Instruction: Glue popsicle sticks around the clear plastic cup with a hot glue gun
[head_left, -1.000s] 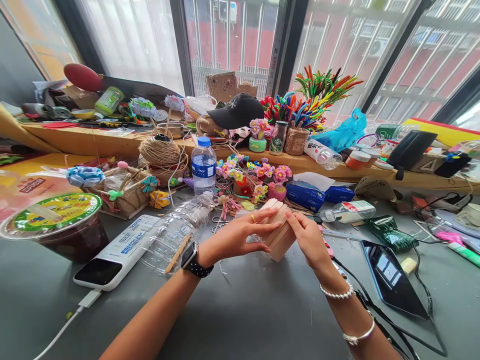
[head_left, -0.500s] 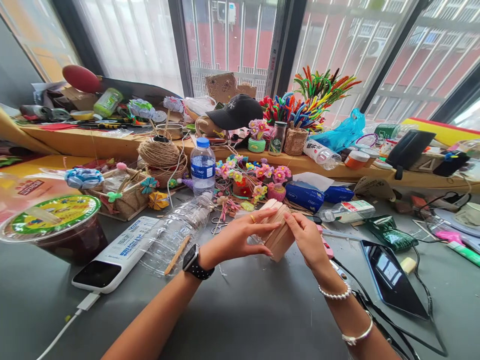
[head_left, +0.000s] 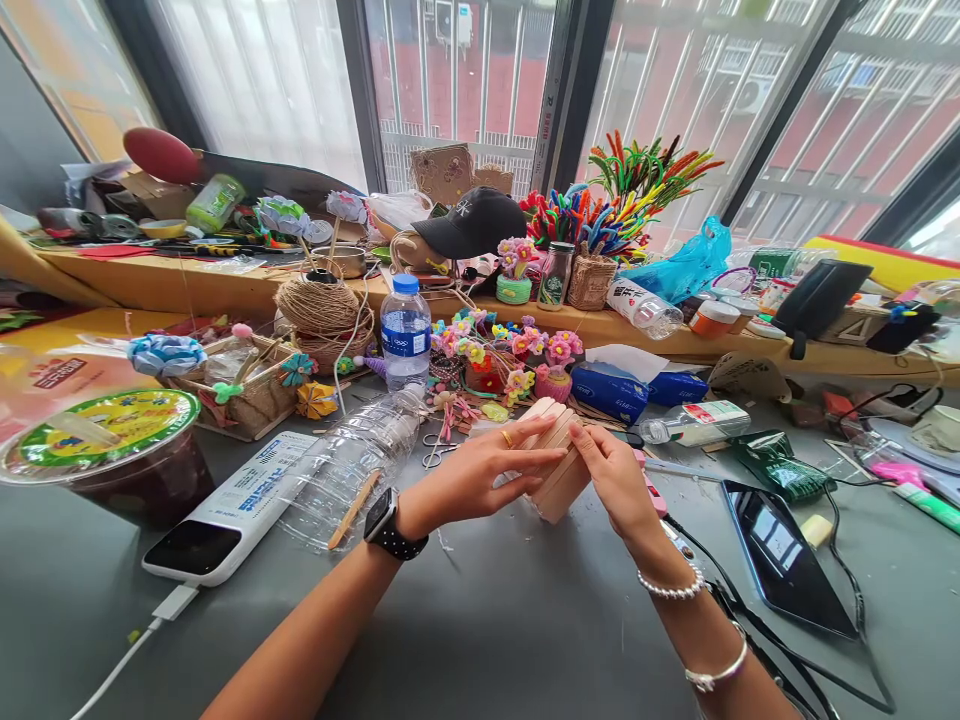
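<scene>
A round holder of pale wooden craft sticks (head_left: 559, 470) is held tilted just above the grey table (head_left: 487, 640). My left hand (head_left: 480, 472), with a ring and a black watch, presses its outstretched fingers against the holder's left side. My right hand (head_left: 619, 480), wearing bracelets, grips the right side with closed fingers. Both hands hold it together in the middle of the view.
An empty clear plastic bottle (head_left: 352, 465) with a loose stick lies left of my hands, by a white power bank (head_left: 232, 505). A phone (head_left: 780, 555) with cables lies right. Behind are a water bottle (head_left: 406, 330), twine (head_left: 322, 305), small craft flowers (head_left: 510, 355) and pipe cleaners (head_left: 622, 195).
My left fingers have slid slightly forward across the stick holder. Otherwise nothing has visibly moved.
</scene>
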